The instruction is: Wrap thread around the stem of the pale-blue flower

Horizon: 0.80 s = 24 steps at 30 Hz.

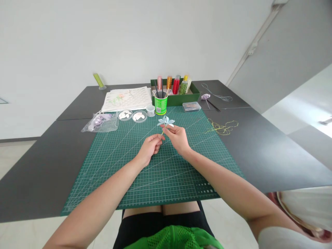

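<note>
A pale blue artificial flower (166, 120) with pointed petals stands upright between my hands, above the green cutting mat (116, 173). My left hand (150, 147) is closed, its thumb and fingers pinching the lower end of the thin stem. Just under the petals, my right hand (177, 137) pinches the upper stem with thumb and fingertips. The fingers partly cover the yellow-green stem. Beyond the hands are two round dishes of white petal pieces, the left dish (125, 115) and the right dish (139, 116), and a small clear round container (150, 111).
A green can (161, 105) holding sticks stands before a green box (178, 100) of thread spools. White sheets (127, 98) and a plastic bag (101, 122) lie left. To the right are a clear case (191, 106), tangled yellow-green thread (223, 127) and a purple flower (205, 97).
</note>
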### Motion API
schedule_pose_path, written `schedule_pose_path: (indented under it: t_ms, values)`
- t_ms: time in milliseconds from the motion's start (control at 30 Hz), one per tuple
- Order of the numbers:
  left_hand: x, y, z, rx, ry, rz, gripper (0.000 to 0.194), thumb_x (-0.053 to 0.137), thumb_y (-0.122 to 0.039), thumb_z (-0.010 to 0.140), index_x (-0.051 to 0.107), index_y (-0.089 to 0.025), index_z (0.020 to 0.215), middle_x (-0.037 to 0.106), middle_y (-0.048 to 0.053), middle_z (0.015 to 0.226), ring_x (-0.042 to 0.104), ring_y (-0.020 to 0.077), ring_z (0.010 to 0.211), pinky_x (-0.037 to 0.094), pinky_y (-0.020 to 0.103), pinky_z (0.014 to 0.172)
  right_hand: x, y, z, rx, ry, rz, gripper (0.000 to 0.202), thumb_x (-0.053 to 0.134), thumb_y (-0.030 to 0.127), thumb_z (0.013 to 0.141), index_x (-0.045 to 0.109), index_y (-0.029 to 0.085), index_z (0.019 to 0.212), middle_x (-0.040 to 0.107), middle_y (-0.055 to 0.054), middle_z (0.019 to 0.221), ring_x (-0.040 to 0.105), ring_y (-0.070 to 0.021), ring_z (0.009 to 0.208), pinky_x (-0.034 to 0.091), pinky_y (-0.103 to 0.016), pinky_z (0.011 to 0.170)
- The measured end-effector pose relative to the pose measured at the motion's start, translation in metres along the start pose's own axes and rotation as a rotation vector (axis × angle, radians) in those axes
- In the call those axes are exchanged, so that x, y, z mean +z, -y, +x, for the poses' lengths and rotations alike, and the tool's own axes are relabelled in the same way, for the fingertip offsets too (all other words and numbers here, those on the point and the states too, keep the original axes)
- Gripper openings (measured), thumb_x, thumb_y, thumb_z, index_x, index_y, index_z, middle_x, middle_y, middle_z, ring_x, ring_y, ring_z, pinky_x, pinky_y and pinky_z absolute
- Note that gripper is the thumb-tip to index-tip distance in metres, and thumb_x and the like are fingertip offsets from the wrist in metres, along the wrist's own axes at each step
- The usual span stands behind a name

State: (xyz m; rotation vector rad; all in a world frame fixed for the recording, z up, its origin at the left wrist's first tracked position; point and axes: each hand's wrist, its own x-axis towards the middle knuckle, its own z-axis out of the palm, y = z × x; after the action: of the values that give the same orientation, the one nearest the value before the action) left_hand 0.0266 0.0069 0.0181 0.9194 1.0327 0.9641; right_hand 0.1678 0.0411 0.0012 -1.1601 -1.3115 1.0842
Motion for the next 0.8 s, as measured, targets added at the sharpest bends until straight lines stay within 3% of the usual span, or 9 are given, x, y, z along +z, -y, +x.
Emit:
schedule_pose_path:
  t_ms: [200,300,433,500,700,800]
  values:
    - [-0.008,-0.005,0.001,0.025,0.031,0.013,0.024,0.069,-0.038,0.082,0.064,-0.015,0.082,0.032,-0.008,0.061,0.021,0.0047,0.046,0.012,0.018,0.041,-0.003,0.0,0.002,-0.013,-0.017,0.101,0.04,0.071,0.049,0.078,0.079,0.014,0.096,0.032,0.008,0.051,0.02,-0.0064,0.049,0.015,-0.025,0.048]
    - [-0.011,-0.007,0.001,0.033,0.042,0.04,0.026,0.07,-0.04,0.083,0.065,-0.015,0.083,0.033,-0.007,0.061,0.022,0.0048,0.046,0.014,0.018,0.042,-0.003,-0.004,0.005,-0.036,-0.035,0.108,0.039,0.075,0.05,0.076,0.079,0.015,0.091,0.042,0.006,0.053,0.025,-0.0068,0.05,0.018,-0.025,0.048]
    - [-0.01,-0.007,0.001,0.056,0.026,0.088,0.026,0.067,-0.04,0.085,0.066,-0.015,0.083,0.035,-0.007,0.062,0.024,0.0055,0.046,0.016,0.018,0.043,-0.002,-0.004,0.007,-0.07,-0.056,0.125,0.038,0.08,0.052,0.071,0.079,0.016,0.085,0.061,-0.001,0.066,0.046,-0.0121,0.061,0.034,-0.026,0.054]
    - [-0.009,-0.004,0.002,0.075,0.01,0.129,0.025,0.064,-0.04,0.087,0.067,-0.015,0.084,0.036,-0.006,0.062,0.025,0.006,0.046,0.017,0.019,0.043,-0.001,-0.003,0.007,-0.067,-0.055,0.114,0.038,0.08,0.052,0.071,0.079,0.016,0.083,0.062,-0.002,0.068,0.049,-0.0136,0.064,0.037,-0.027,0.058]
    - [-0.01,0.01,0.008,0.197,-0.122,0.3,0.024,0.062,-0.04,0.089,0.07,-0.018,0.083,0.045,-0.004,0.06,0.032,0.0096,0.046,0.021,0.023,0.044,-0.001,0.001,0.003,-0.076,-0.092,-0.064,0.033,0.071,0.048,0.079,0.076,0.016,0.079,0.031,0.007,0.052,0.025,-0.0085,0.053,0.021,-0.026,0.052]
    - [-0.01,0.012,0.008,0.207,-0.146,0.34,0.024,0.061,-0.041,0.089,0.072,-0.019,0.086,0.048,-0.003,0.059,0.036,0.0112,0.048,0.023,0.024,0.045,0.0,0.004,0.0,-0.123,-0.125,-0.131,0.031,0.068,0.045,0.082,0.074,0.016,0.075,0.024,0.008,0.053,0.022,-0.0085,0.054,0.019,-0.027,0.054]
